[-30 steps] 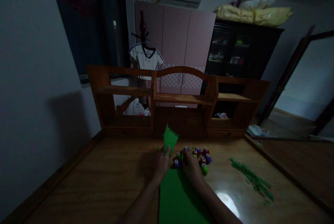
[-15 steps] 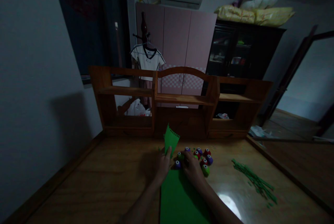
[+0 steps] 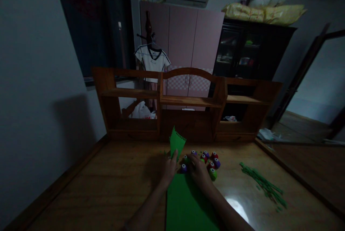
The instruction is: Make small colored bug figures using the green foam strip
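Note:
Green paper [image 3: 177, 143] with a row of small notches or holes along its top edge stands upright in my left hand [image 3: 170, 166], pinched between thumb and fingers. My right hand [image 3: 198, 169] is closed, its fingers curled down among several small rounded things in red, purple and green, each with a white ring round a dark spot. A purple one [image 3: 183, 168] and a green one [image 3: 185, 159] sit just left of its fingers; a light green one [image 3: 212, 174] lies to its right. What the fingertips hold is hidden. Below both hands lies a green sheet [image 3: 185, 206].
A bundle of thin green strips [image 3: 262, 182] lies on the wooden table [image 3: 113, 184] at the right, with green scraps around it. A wooden shelf unit [image 3: 188, 101] stands along the table's back edge. A wall [image 3: 40, 116] rises on the left.
Almost nothing differs. Both hands and the green paper hold nearly the same place, and the whole view has shifted very slightly.

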Motion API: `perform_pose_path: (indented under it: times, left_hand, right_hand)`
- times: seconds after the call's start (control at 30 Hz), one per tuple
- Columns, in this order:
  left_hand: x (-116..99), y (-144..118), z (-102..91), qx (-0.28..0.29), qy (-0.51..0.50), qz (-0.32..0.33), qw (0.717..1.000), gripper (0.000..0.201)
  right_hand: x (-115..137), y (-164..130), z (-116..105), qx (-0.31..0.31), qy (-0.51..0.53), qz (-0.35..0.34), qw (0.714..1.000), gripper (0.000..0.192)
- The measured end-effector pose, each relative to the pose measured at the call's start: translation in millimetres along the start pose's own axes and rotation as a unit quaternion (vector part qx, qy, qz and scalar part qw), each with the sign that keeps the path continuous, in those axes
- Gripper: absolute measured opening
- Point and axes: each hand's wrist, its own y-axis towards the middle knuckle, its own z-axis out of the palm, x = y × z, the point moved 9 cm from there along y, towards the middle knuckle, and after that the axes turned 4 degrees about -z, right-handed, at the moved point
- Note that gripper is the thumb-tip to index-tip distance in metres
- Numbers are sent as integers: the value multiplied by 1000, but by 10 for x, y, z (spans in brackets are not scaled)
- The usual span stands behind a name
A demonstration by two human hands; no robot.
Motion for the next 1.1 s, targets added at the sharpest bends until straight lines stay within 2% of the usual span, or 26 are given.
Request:
perform_pose_path:
  times: [0.37,0.57,0.8,1.1]
  left_hand:
    - [-59,-21,4,5,15,5,1000,59]
    - [17,15,8,0,-4,-8,1000,58]
    - [-93,-44,-18,-1,4,-5,1000,56]
    - [12,10,11,6,13,-7,1000,59]
  right_hand:
    - [-4,-16,-3,1,-3,1,1000,50]
    - [58,-3,-32,2,5,-8,1000,46]
    - [93,12,-52,-3,-12,-4,1000,45]
    - [39,-4,-19,-15,-27,-18,999,39]
